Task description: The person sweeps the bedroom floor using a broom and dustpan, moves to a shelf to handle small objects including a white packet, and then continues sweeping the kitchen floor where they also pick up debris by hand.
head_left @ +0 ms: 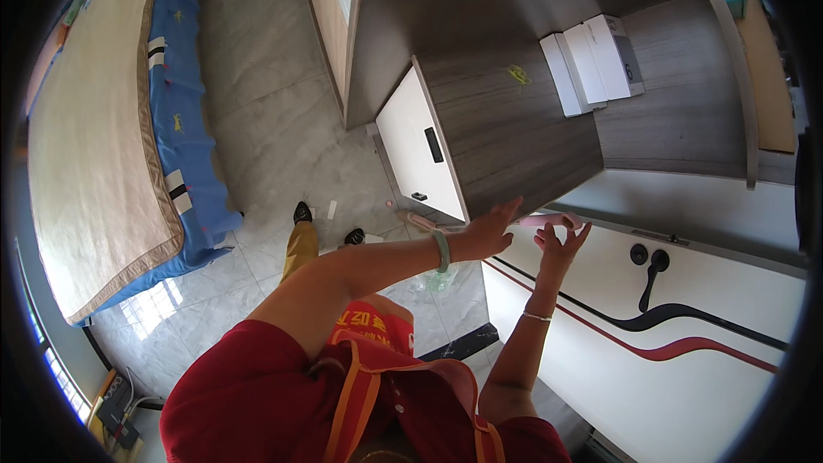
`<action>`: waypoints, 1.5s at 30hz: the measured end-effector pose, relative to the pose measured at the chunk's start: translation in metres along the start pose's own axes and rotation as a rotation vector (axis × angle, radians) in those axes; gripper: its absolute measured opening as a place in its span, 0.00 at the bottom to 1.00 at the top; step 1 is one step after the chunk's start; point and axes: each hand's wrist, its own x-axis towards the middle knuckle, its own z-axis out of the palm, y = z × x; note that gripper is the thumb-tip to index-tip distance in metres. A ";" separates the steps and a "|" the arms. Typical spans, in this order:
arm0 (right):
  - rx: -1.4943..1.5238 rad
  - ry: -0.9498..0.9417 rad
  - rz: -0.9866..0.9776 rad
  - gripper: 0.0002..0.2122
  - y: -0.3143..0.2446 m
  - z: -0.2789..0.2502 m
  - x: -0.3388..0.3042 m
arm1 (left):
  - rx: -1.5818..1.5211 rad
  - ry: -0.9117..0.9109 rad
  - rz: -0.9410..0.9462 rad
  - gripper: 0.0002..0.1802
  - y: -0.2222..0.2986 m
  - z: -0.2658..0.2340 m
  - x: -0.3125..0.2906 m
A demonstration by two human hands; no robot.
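Here, a pink object [538,220] lies just beside the outspread right hand [559,250].

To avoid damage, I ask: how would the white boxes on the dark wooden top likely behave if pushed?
The white boxes look stiff, given their crisp edges. Flat faces make rolling seem unlikely. Packed closely, they may shift together.

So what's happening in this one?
Someone in a red top is reaching out with both bare hands beside a dark-topped cabinet. The left hand is open, fingers stretched out at the cabinet's near corner. The right hand has bent fingers close to a slim pink thing; whether it has a grip on it isn't clear. White boxes sit on the cabinet, and a white door stands to the right.
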 end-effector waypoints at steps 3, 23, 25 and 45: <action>-0.118 0.086 -0.048 0.34 -0.004 0.008 -0.009 | 0.011 0.033 0.011 0.39 -0.012 -0.011 -0.007; -0.242 -0.772 -0.033 0.16 0.252 0.403 -0.034 | 0.042 0.749 -0.157 0.34 -0.368 -0.173 -0.070; -0.389 -0.796 -0.144 0.15 0.308 0.438 -0.015 | -0.027 0.685 -0.289 0.33 -0.411 -0.184 -0.062; -0.530 -0.500 -0.553 0.24 0.666 0.614 0.133 | 0.105 0.670 -0.267 0.33 -0.740 -0.221 0.080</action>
